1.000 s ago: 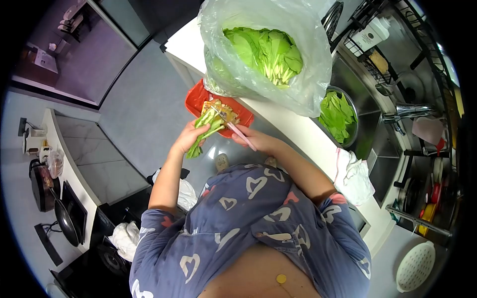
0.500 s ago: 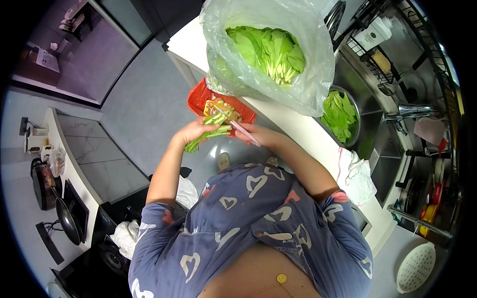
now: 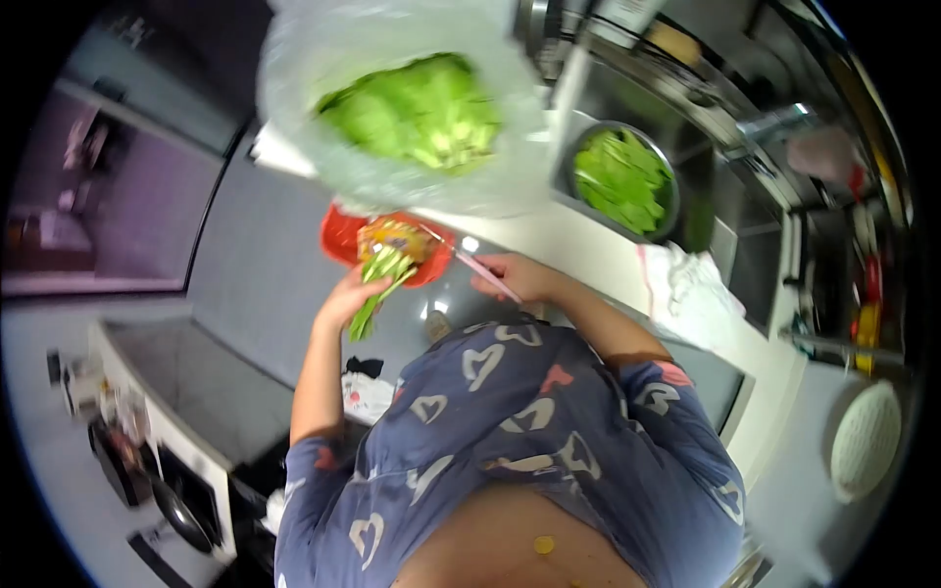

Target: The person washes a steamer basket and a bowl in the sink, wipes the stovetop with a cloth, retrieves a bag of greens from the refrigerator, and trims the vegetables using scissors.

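Observation:
My left hand is closed around a small bunch of leafy greens. The pale cut stems point up and away, while the leaves hang below my fingers. My right hand grips a knife with a pink handle; its thin blade slants up and left, apart from the bunch. Beyond both hands is a red bin holding an orange-and-yellow wrapper and trimmings. The picture is blurred by motion, so fine detail at the fingers is lost.
On the white counter stands a large clear plastic bag with more greens inside. A metal bowl of leaves sits in the sink, below a faucet. A white cloth lies near the counter's edge.
My view has turned, and the bag and bin appear farther left. The left hand with the greens and the right hand with the knife have moved apart.

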Action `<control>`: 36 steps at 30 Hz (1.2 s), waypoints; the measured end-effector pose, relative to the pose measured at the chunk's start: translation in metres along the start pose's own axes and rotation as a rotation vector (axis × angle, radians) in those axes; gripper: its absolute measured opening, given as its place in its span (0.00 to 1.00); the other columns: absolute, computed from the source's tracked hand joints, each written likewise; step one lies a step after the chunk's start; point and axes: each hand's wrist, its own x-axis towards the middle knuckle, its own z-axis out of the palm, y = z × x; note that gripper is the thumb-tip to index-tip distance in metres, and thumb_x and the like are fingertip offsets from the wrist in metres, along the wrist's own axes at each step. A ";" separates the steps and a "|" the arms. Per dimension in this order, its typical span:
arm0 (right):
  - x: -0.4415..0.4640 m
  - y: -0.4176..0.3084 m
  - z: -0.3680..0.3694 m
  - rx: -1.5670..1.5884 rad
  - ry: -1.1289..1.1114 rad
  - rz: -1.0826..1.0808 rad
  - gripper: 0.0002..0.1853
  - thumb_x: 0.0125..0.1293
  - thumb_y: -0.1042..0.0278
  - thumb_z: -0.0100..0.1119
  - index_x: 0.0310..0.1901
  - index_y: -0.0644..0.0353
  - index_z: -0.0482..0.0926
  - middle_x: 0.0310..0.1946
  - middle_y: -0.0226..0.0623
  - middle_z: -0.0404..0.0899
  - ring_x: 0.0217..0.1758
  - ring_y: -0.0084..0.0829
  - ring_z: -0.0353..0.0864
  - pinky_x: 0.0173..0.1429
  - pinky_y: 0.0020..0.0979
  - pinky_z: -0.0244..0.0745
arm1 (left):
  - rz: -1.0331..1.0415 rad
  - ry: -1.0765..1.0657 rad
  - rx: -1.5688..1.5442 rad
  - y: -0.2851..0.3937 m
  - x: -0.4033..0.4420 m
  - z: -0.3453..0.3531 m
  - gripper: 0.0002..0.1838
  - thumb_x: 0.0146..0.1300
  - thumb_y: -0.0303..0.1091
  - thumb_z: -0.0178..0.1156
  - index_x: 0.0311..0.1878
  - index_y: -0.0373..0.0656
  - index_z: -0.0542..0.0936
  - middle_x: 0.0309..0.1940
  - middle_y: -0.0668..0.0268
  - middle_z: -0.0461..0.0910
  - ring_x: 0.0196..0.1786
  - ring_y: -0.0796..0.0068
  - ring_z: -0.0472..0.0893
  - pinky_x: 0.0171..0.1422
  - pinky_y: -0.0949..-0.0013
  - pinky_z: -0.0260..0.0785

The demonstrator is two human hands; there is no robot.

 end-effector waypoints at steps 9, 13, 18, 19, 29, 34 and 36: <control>-0.206 0.044 -0.068 0.513 0.578 -0.179 0.28 0.69 0.59 0.58 0.68 0.55 0.67 0.28 0.26 0.72 0.30 0.18 0.72 0.34 0.22 0.69 | -0.025 -0.652 -0.625 0.094 0.069 0.203 0.34 0.66 0.61 0.53 0.64 0.44 0.70 0.50 0.57 0.77 0.46 0.61 0.77 0.50 0.57 0.70; -0.260 0.071 -0.082 0.595 0.807 -0.331 0.30 0.69 0.55 0.57 0.68 0.59 0.65 0.28 0.29 0.73 0.30 0.22 0.73 0.36 0.24 0.70 | -0.049 -0.705 -0.649 0.196 0.114 0.315 0.36 0.69 0.63 0.46 0.69 0.44 0.66 0.65 0.56 0.71 0.67 0.58 0.71 0.72 0.50 0.59; -0.292 0.093 -0.081 0.581 1.011 -0.315 0.49 0.60 0.27 0.55 0.67 0.65 0.62 0.25 0.31 0.72 0.26 0.23 0.70 0.31 0.23 0.62 | -0.004 -0.256 -0.270 0.223 0.143 0.381 0.36 0.68 0.59 0.46 0.70 0.42 0.63 0.70 0.54 0.62 0.72 0.56 0.59 0.76 0.51 0.43; -0.293 0.100 -0.079 0.563 1.051 -0.347 0.47 0.63 0.28 0.52 0.67 0.66 0.62 0.24 0.29 0.70 0.25 0.22 0.69 0.31 0.23 0.62 | 0.053 -0.266 -0.142 0.213 0.150 0.383 0.34 0.67 0.56 0.48 0.69 0.42 0.65 0.69 0.54 0.64 0.71 0.57 0.61 0.76 0.52 0.44; -0.279 0.109 -0.098 0.594 0.984 -0.440 0.43 0.67 0.33 0.51 0.67 0.69 0.62 0.26 0.29 0.70 0.26 0.22 0.68 0.33 0.24 0.65 | 0.541 -1.197 0.946 0.286 -0.043 0.248 0.19 0.68 0.38 0.61 0.57 0.38 0.77 0.52 0.57 0.81 0.52 0.68 0.81 0.59 0.68 0.71; -0.261 0.096 -0.119 0.626 0.850 -0.465 0.44 0.64 0.33 0.55 0.67 0.66 0.60 0.26 0.28 0.67 0.28 0.21 0.68 0.37 0.25 0.64 | 0.378 -0.103 0.960 0.336 -0.069 0.133 0.11 0.63 0.35 0.63 0.33 0.36 0.85 0.30 0.62 0.86 0.35 0.78 0.83 0.43 0.72 0.74; -0.252 0.082 -0.122 0.615 0.817 -0.472 0.45 0.64 0.33 0.55 0.67 0.66 0.60 0.26 0.28 0.68 0.28 0.21 0.68 0.37 0.25 0.64 | 0.545 0.119 1.513 0.322 -0.033 0.106 0.09 0.56 0.32 0.62 0.39 0.41 0.86 0.32 0.58 0.85 0.36 0.63 0.84 0.45 0.65 0.75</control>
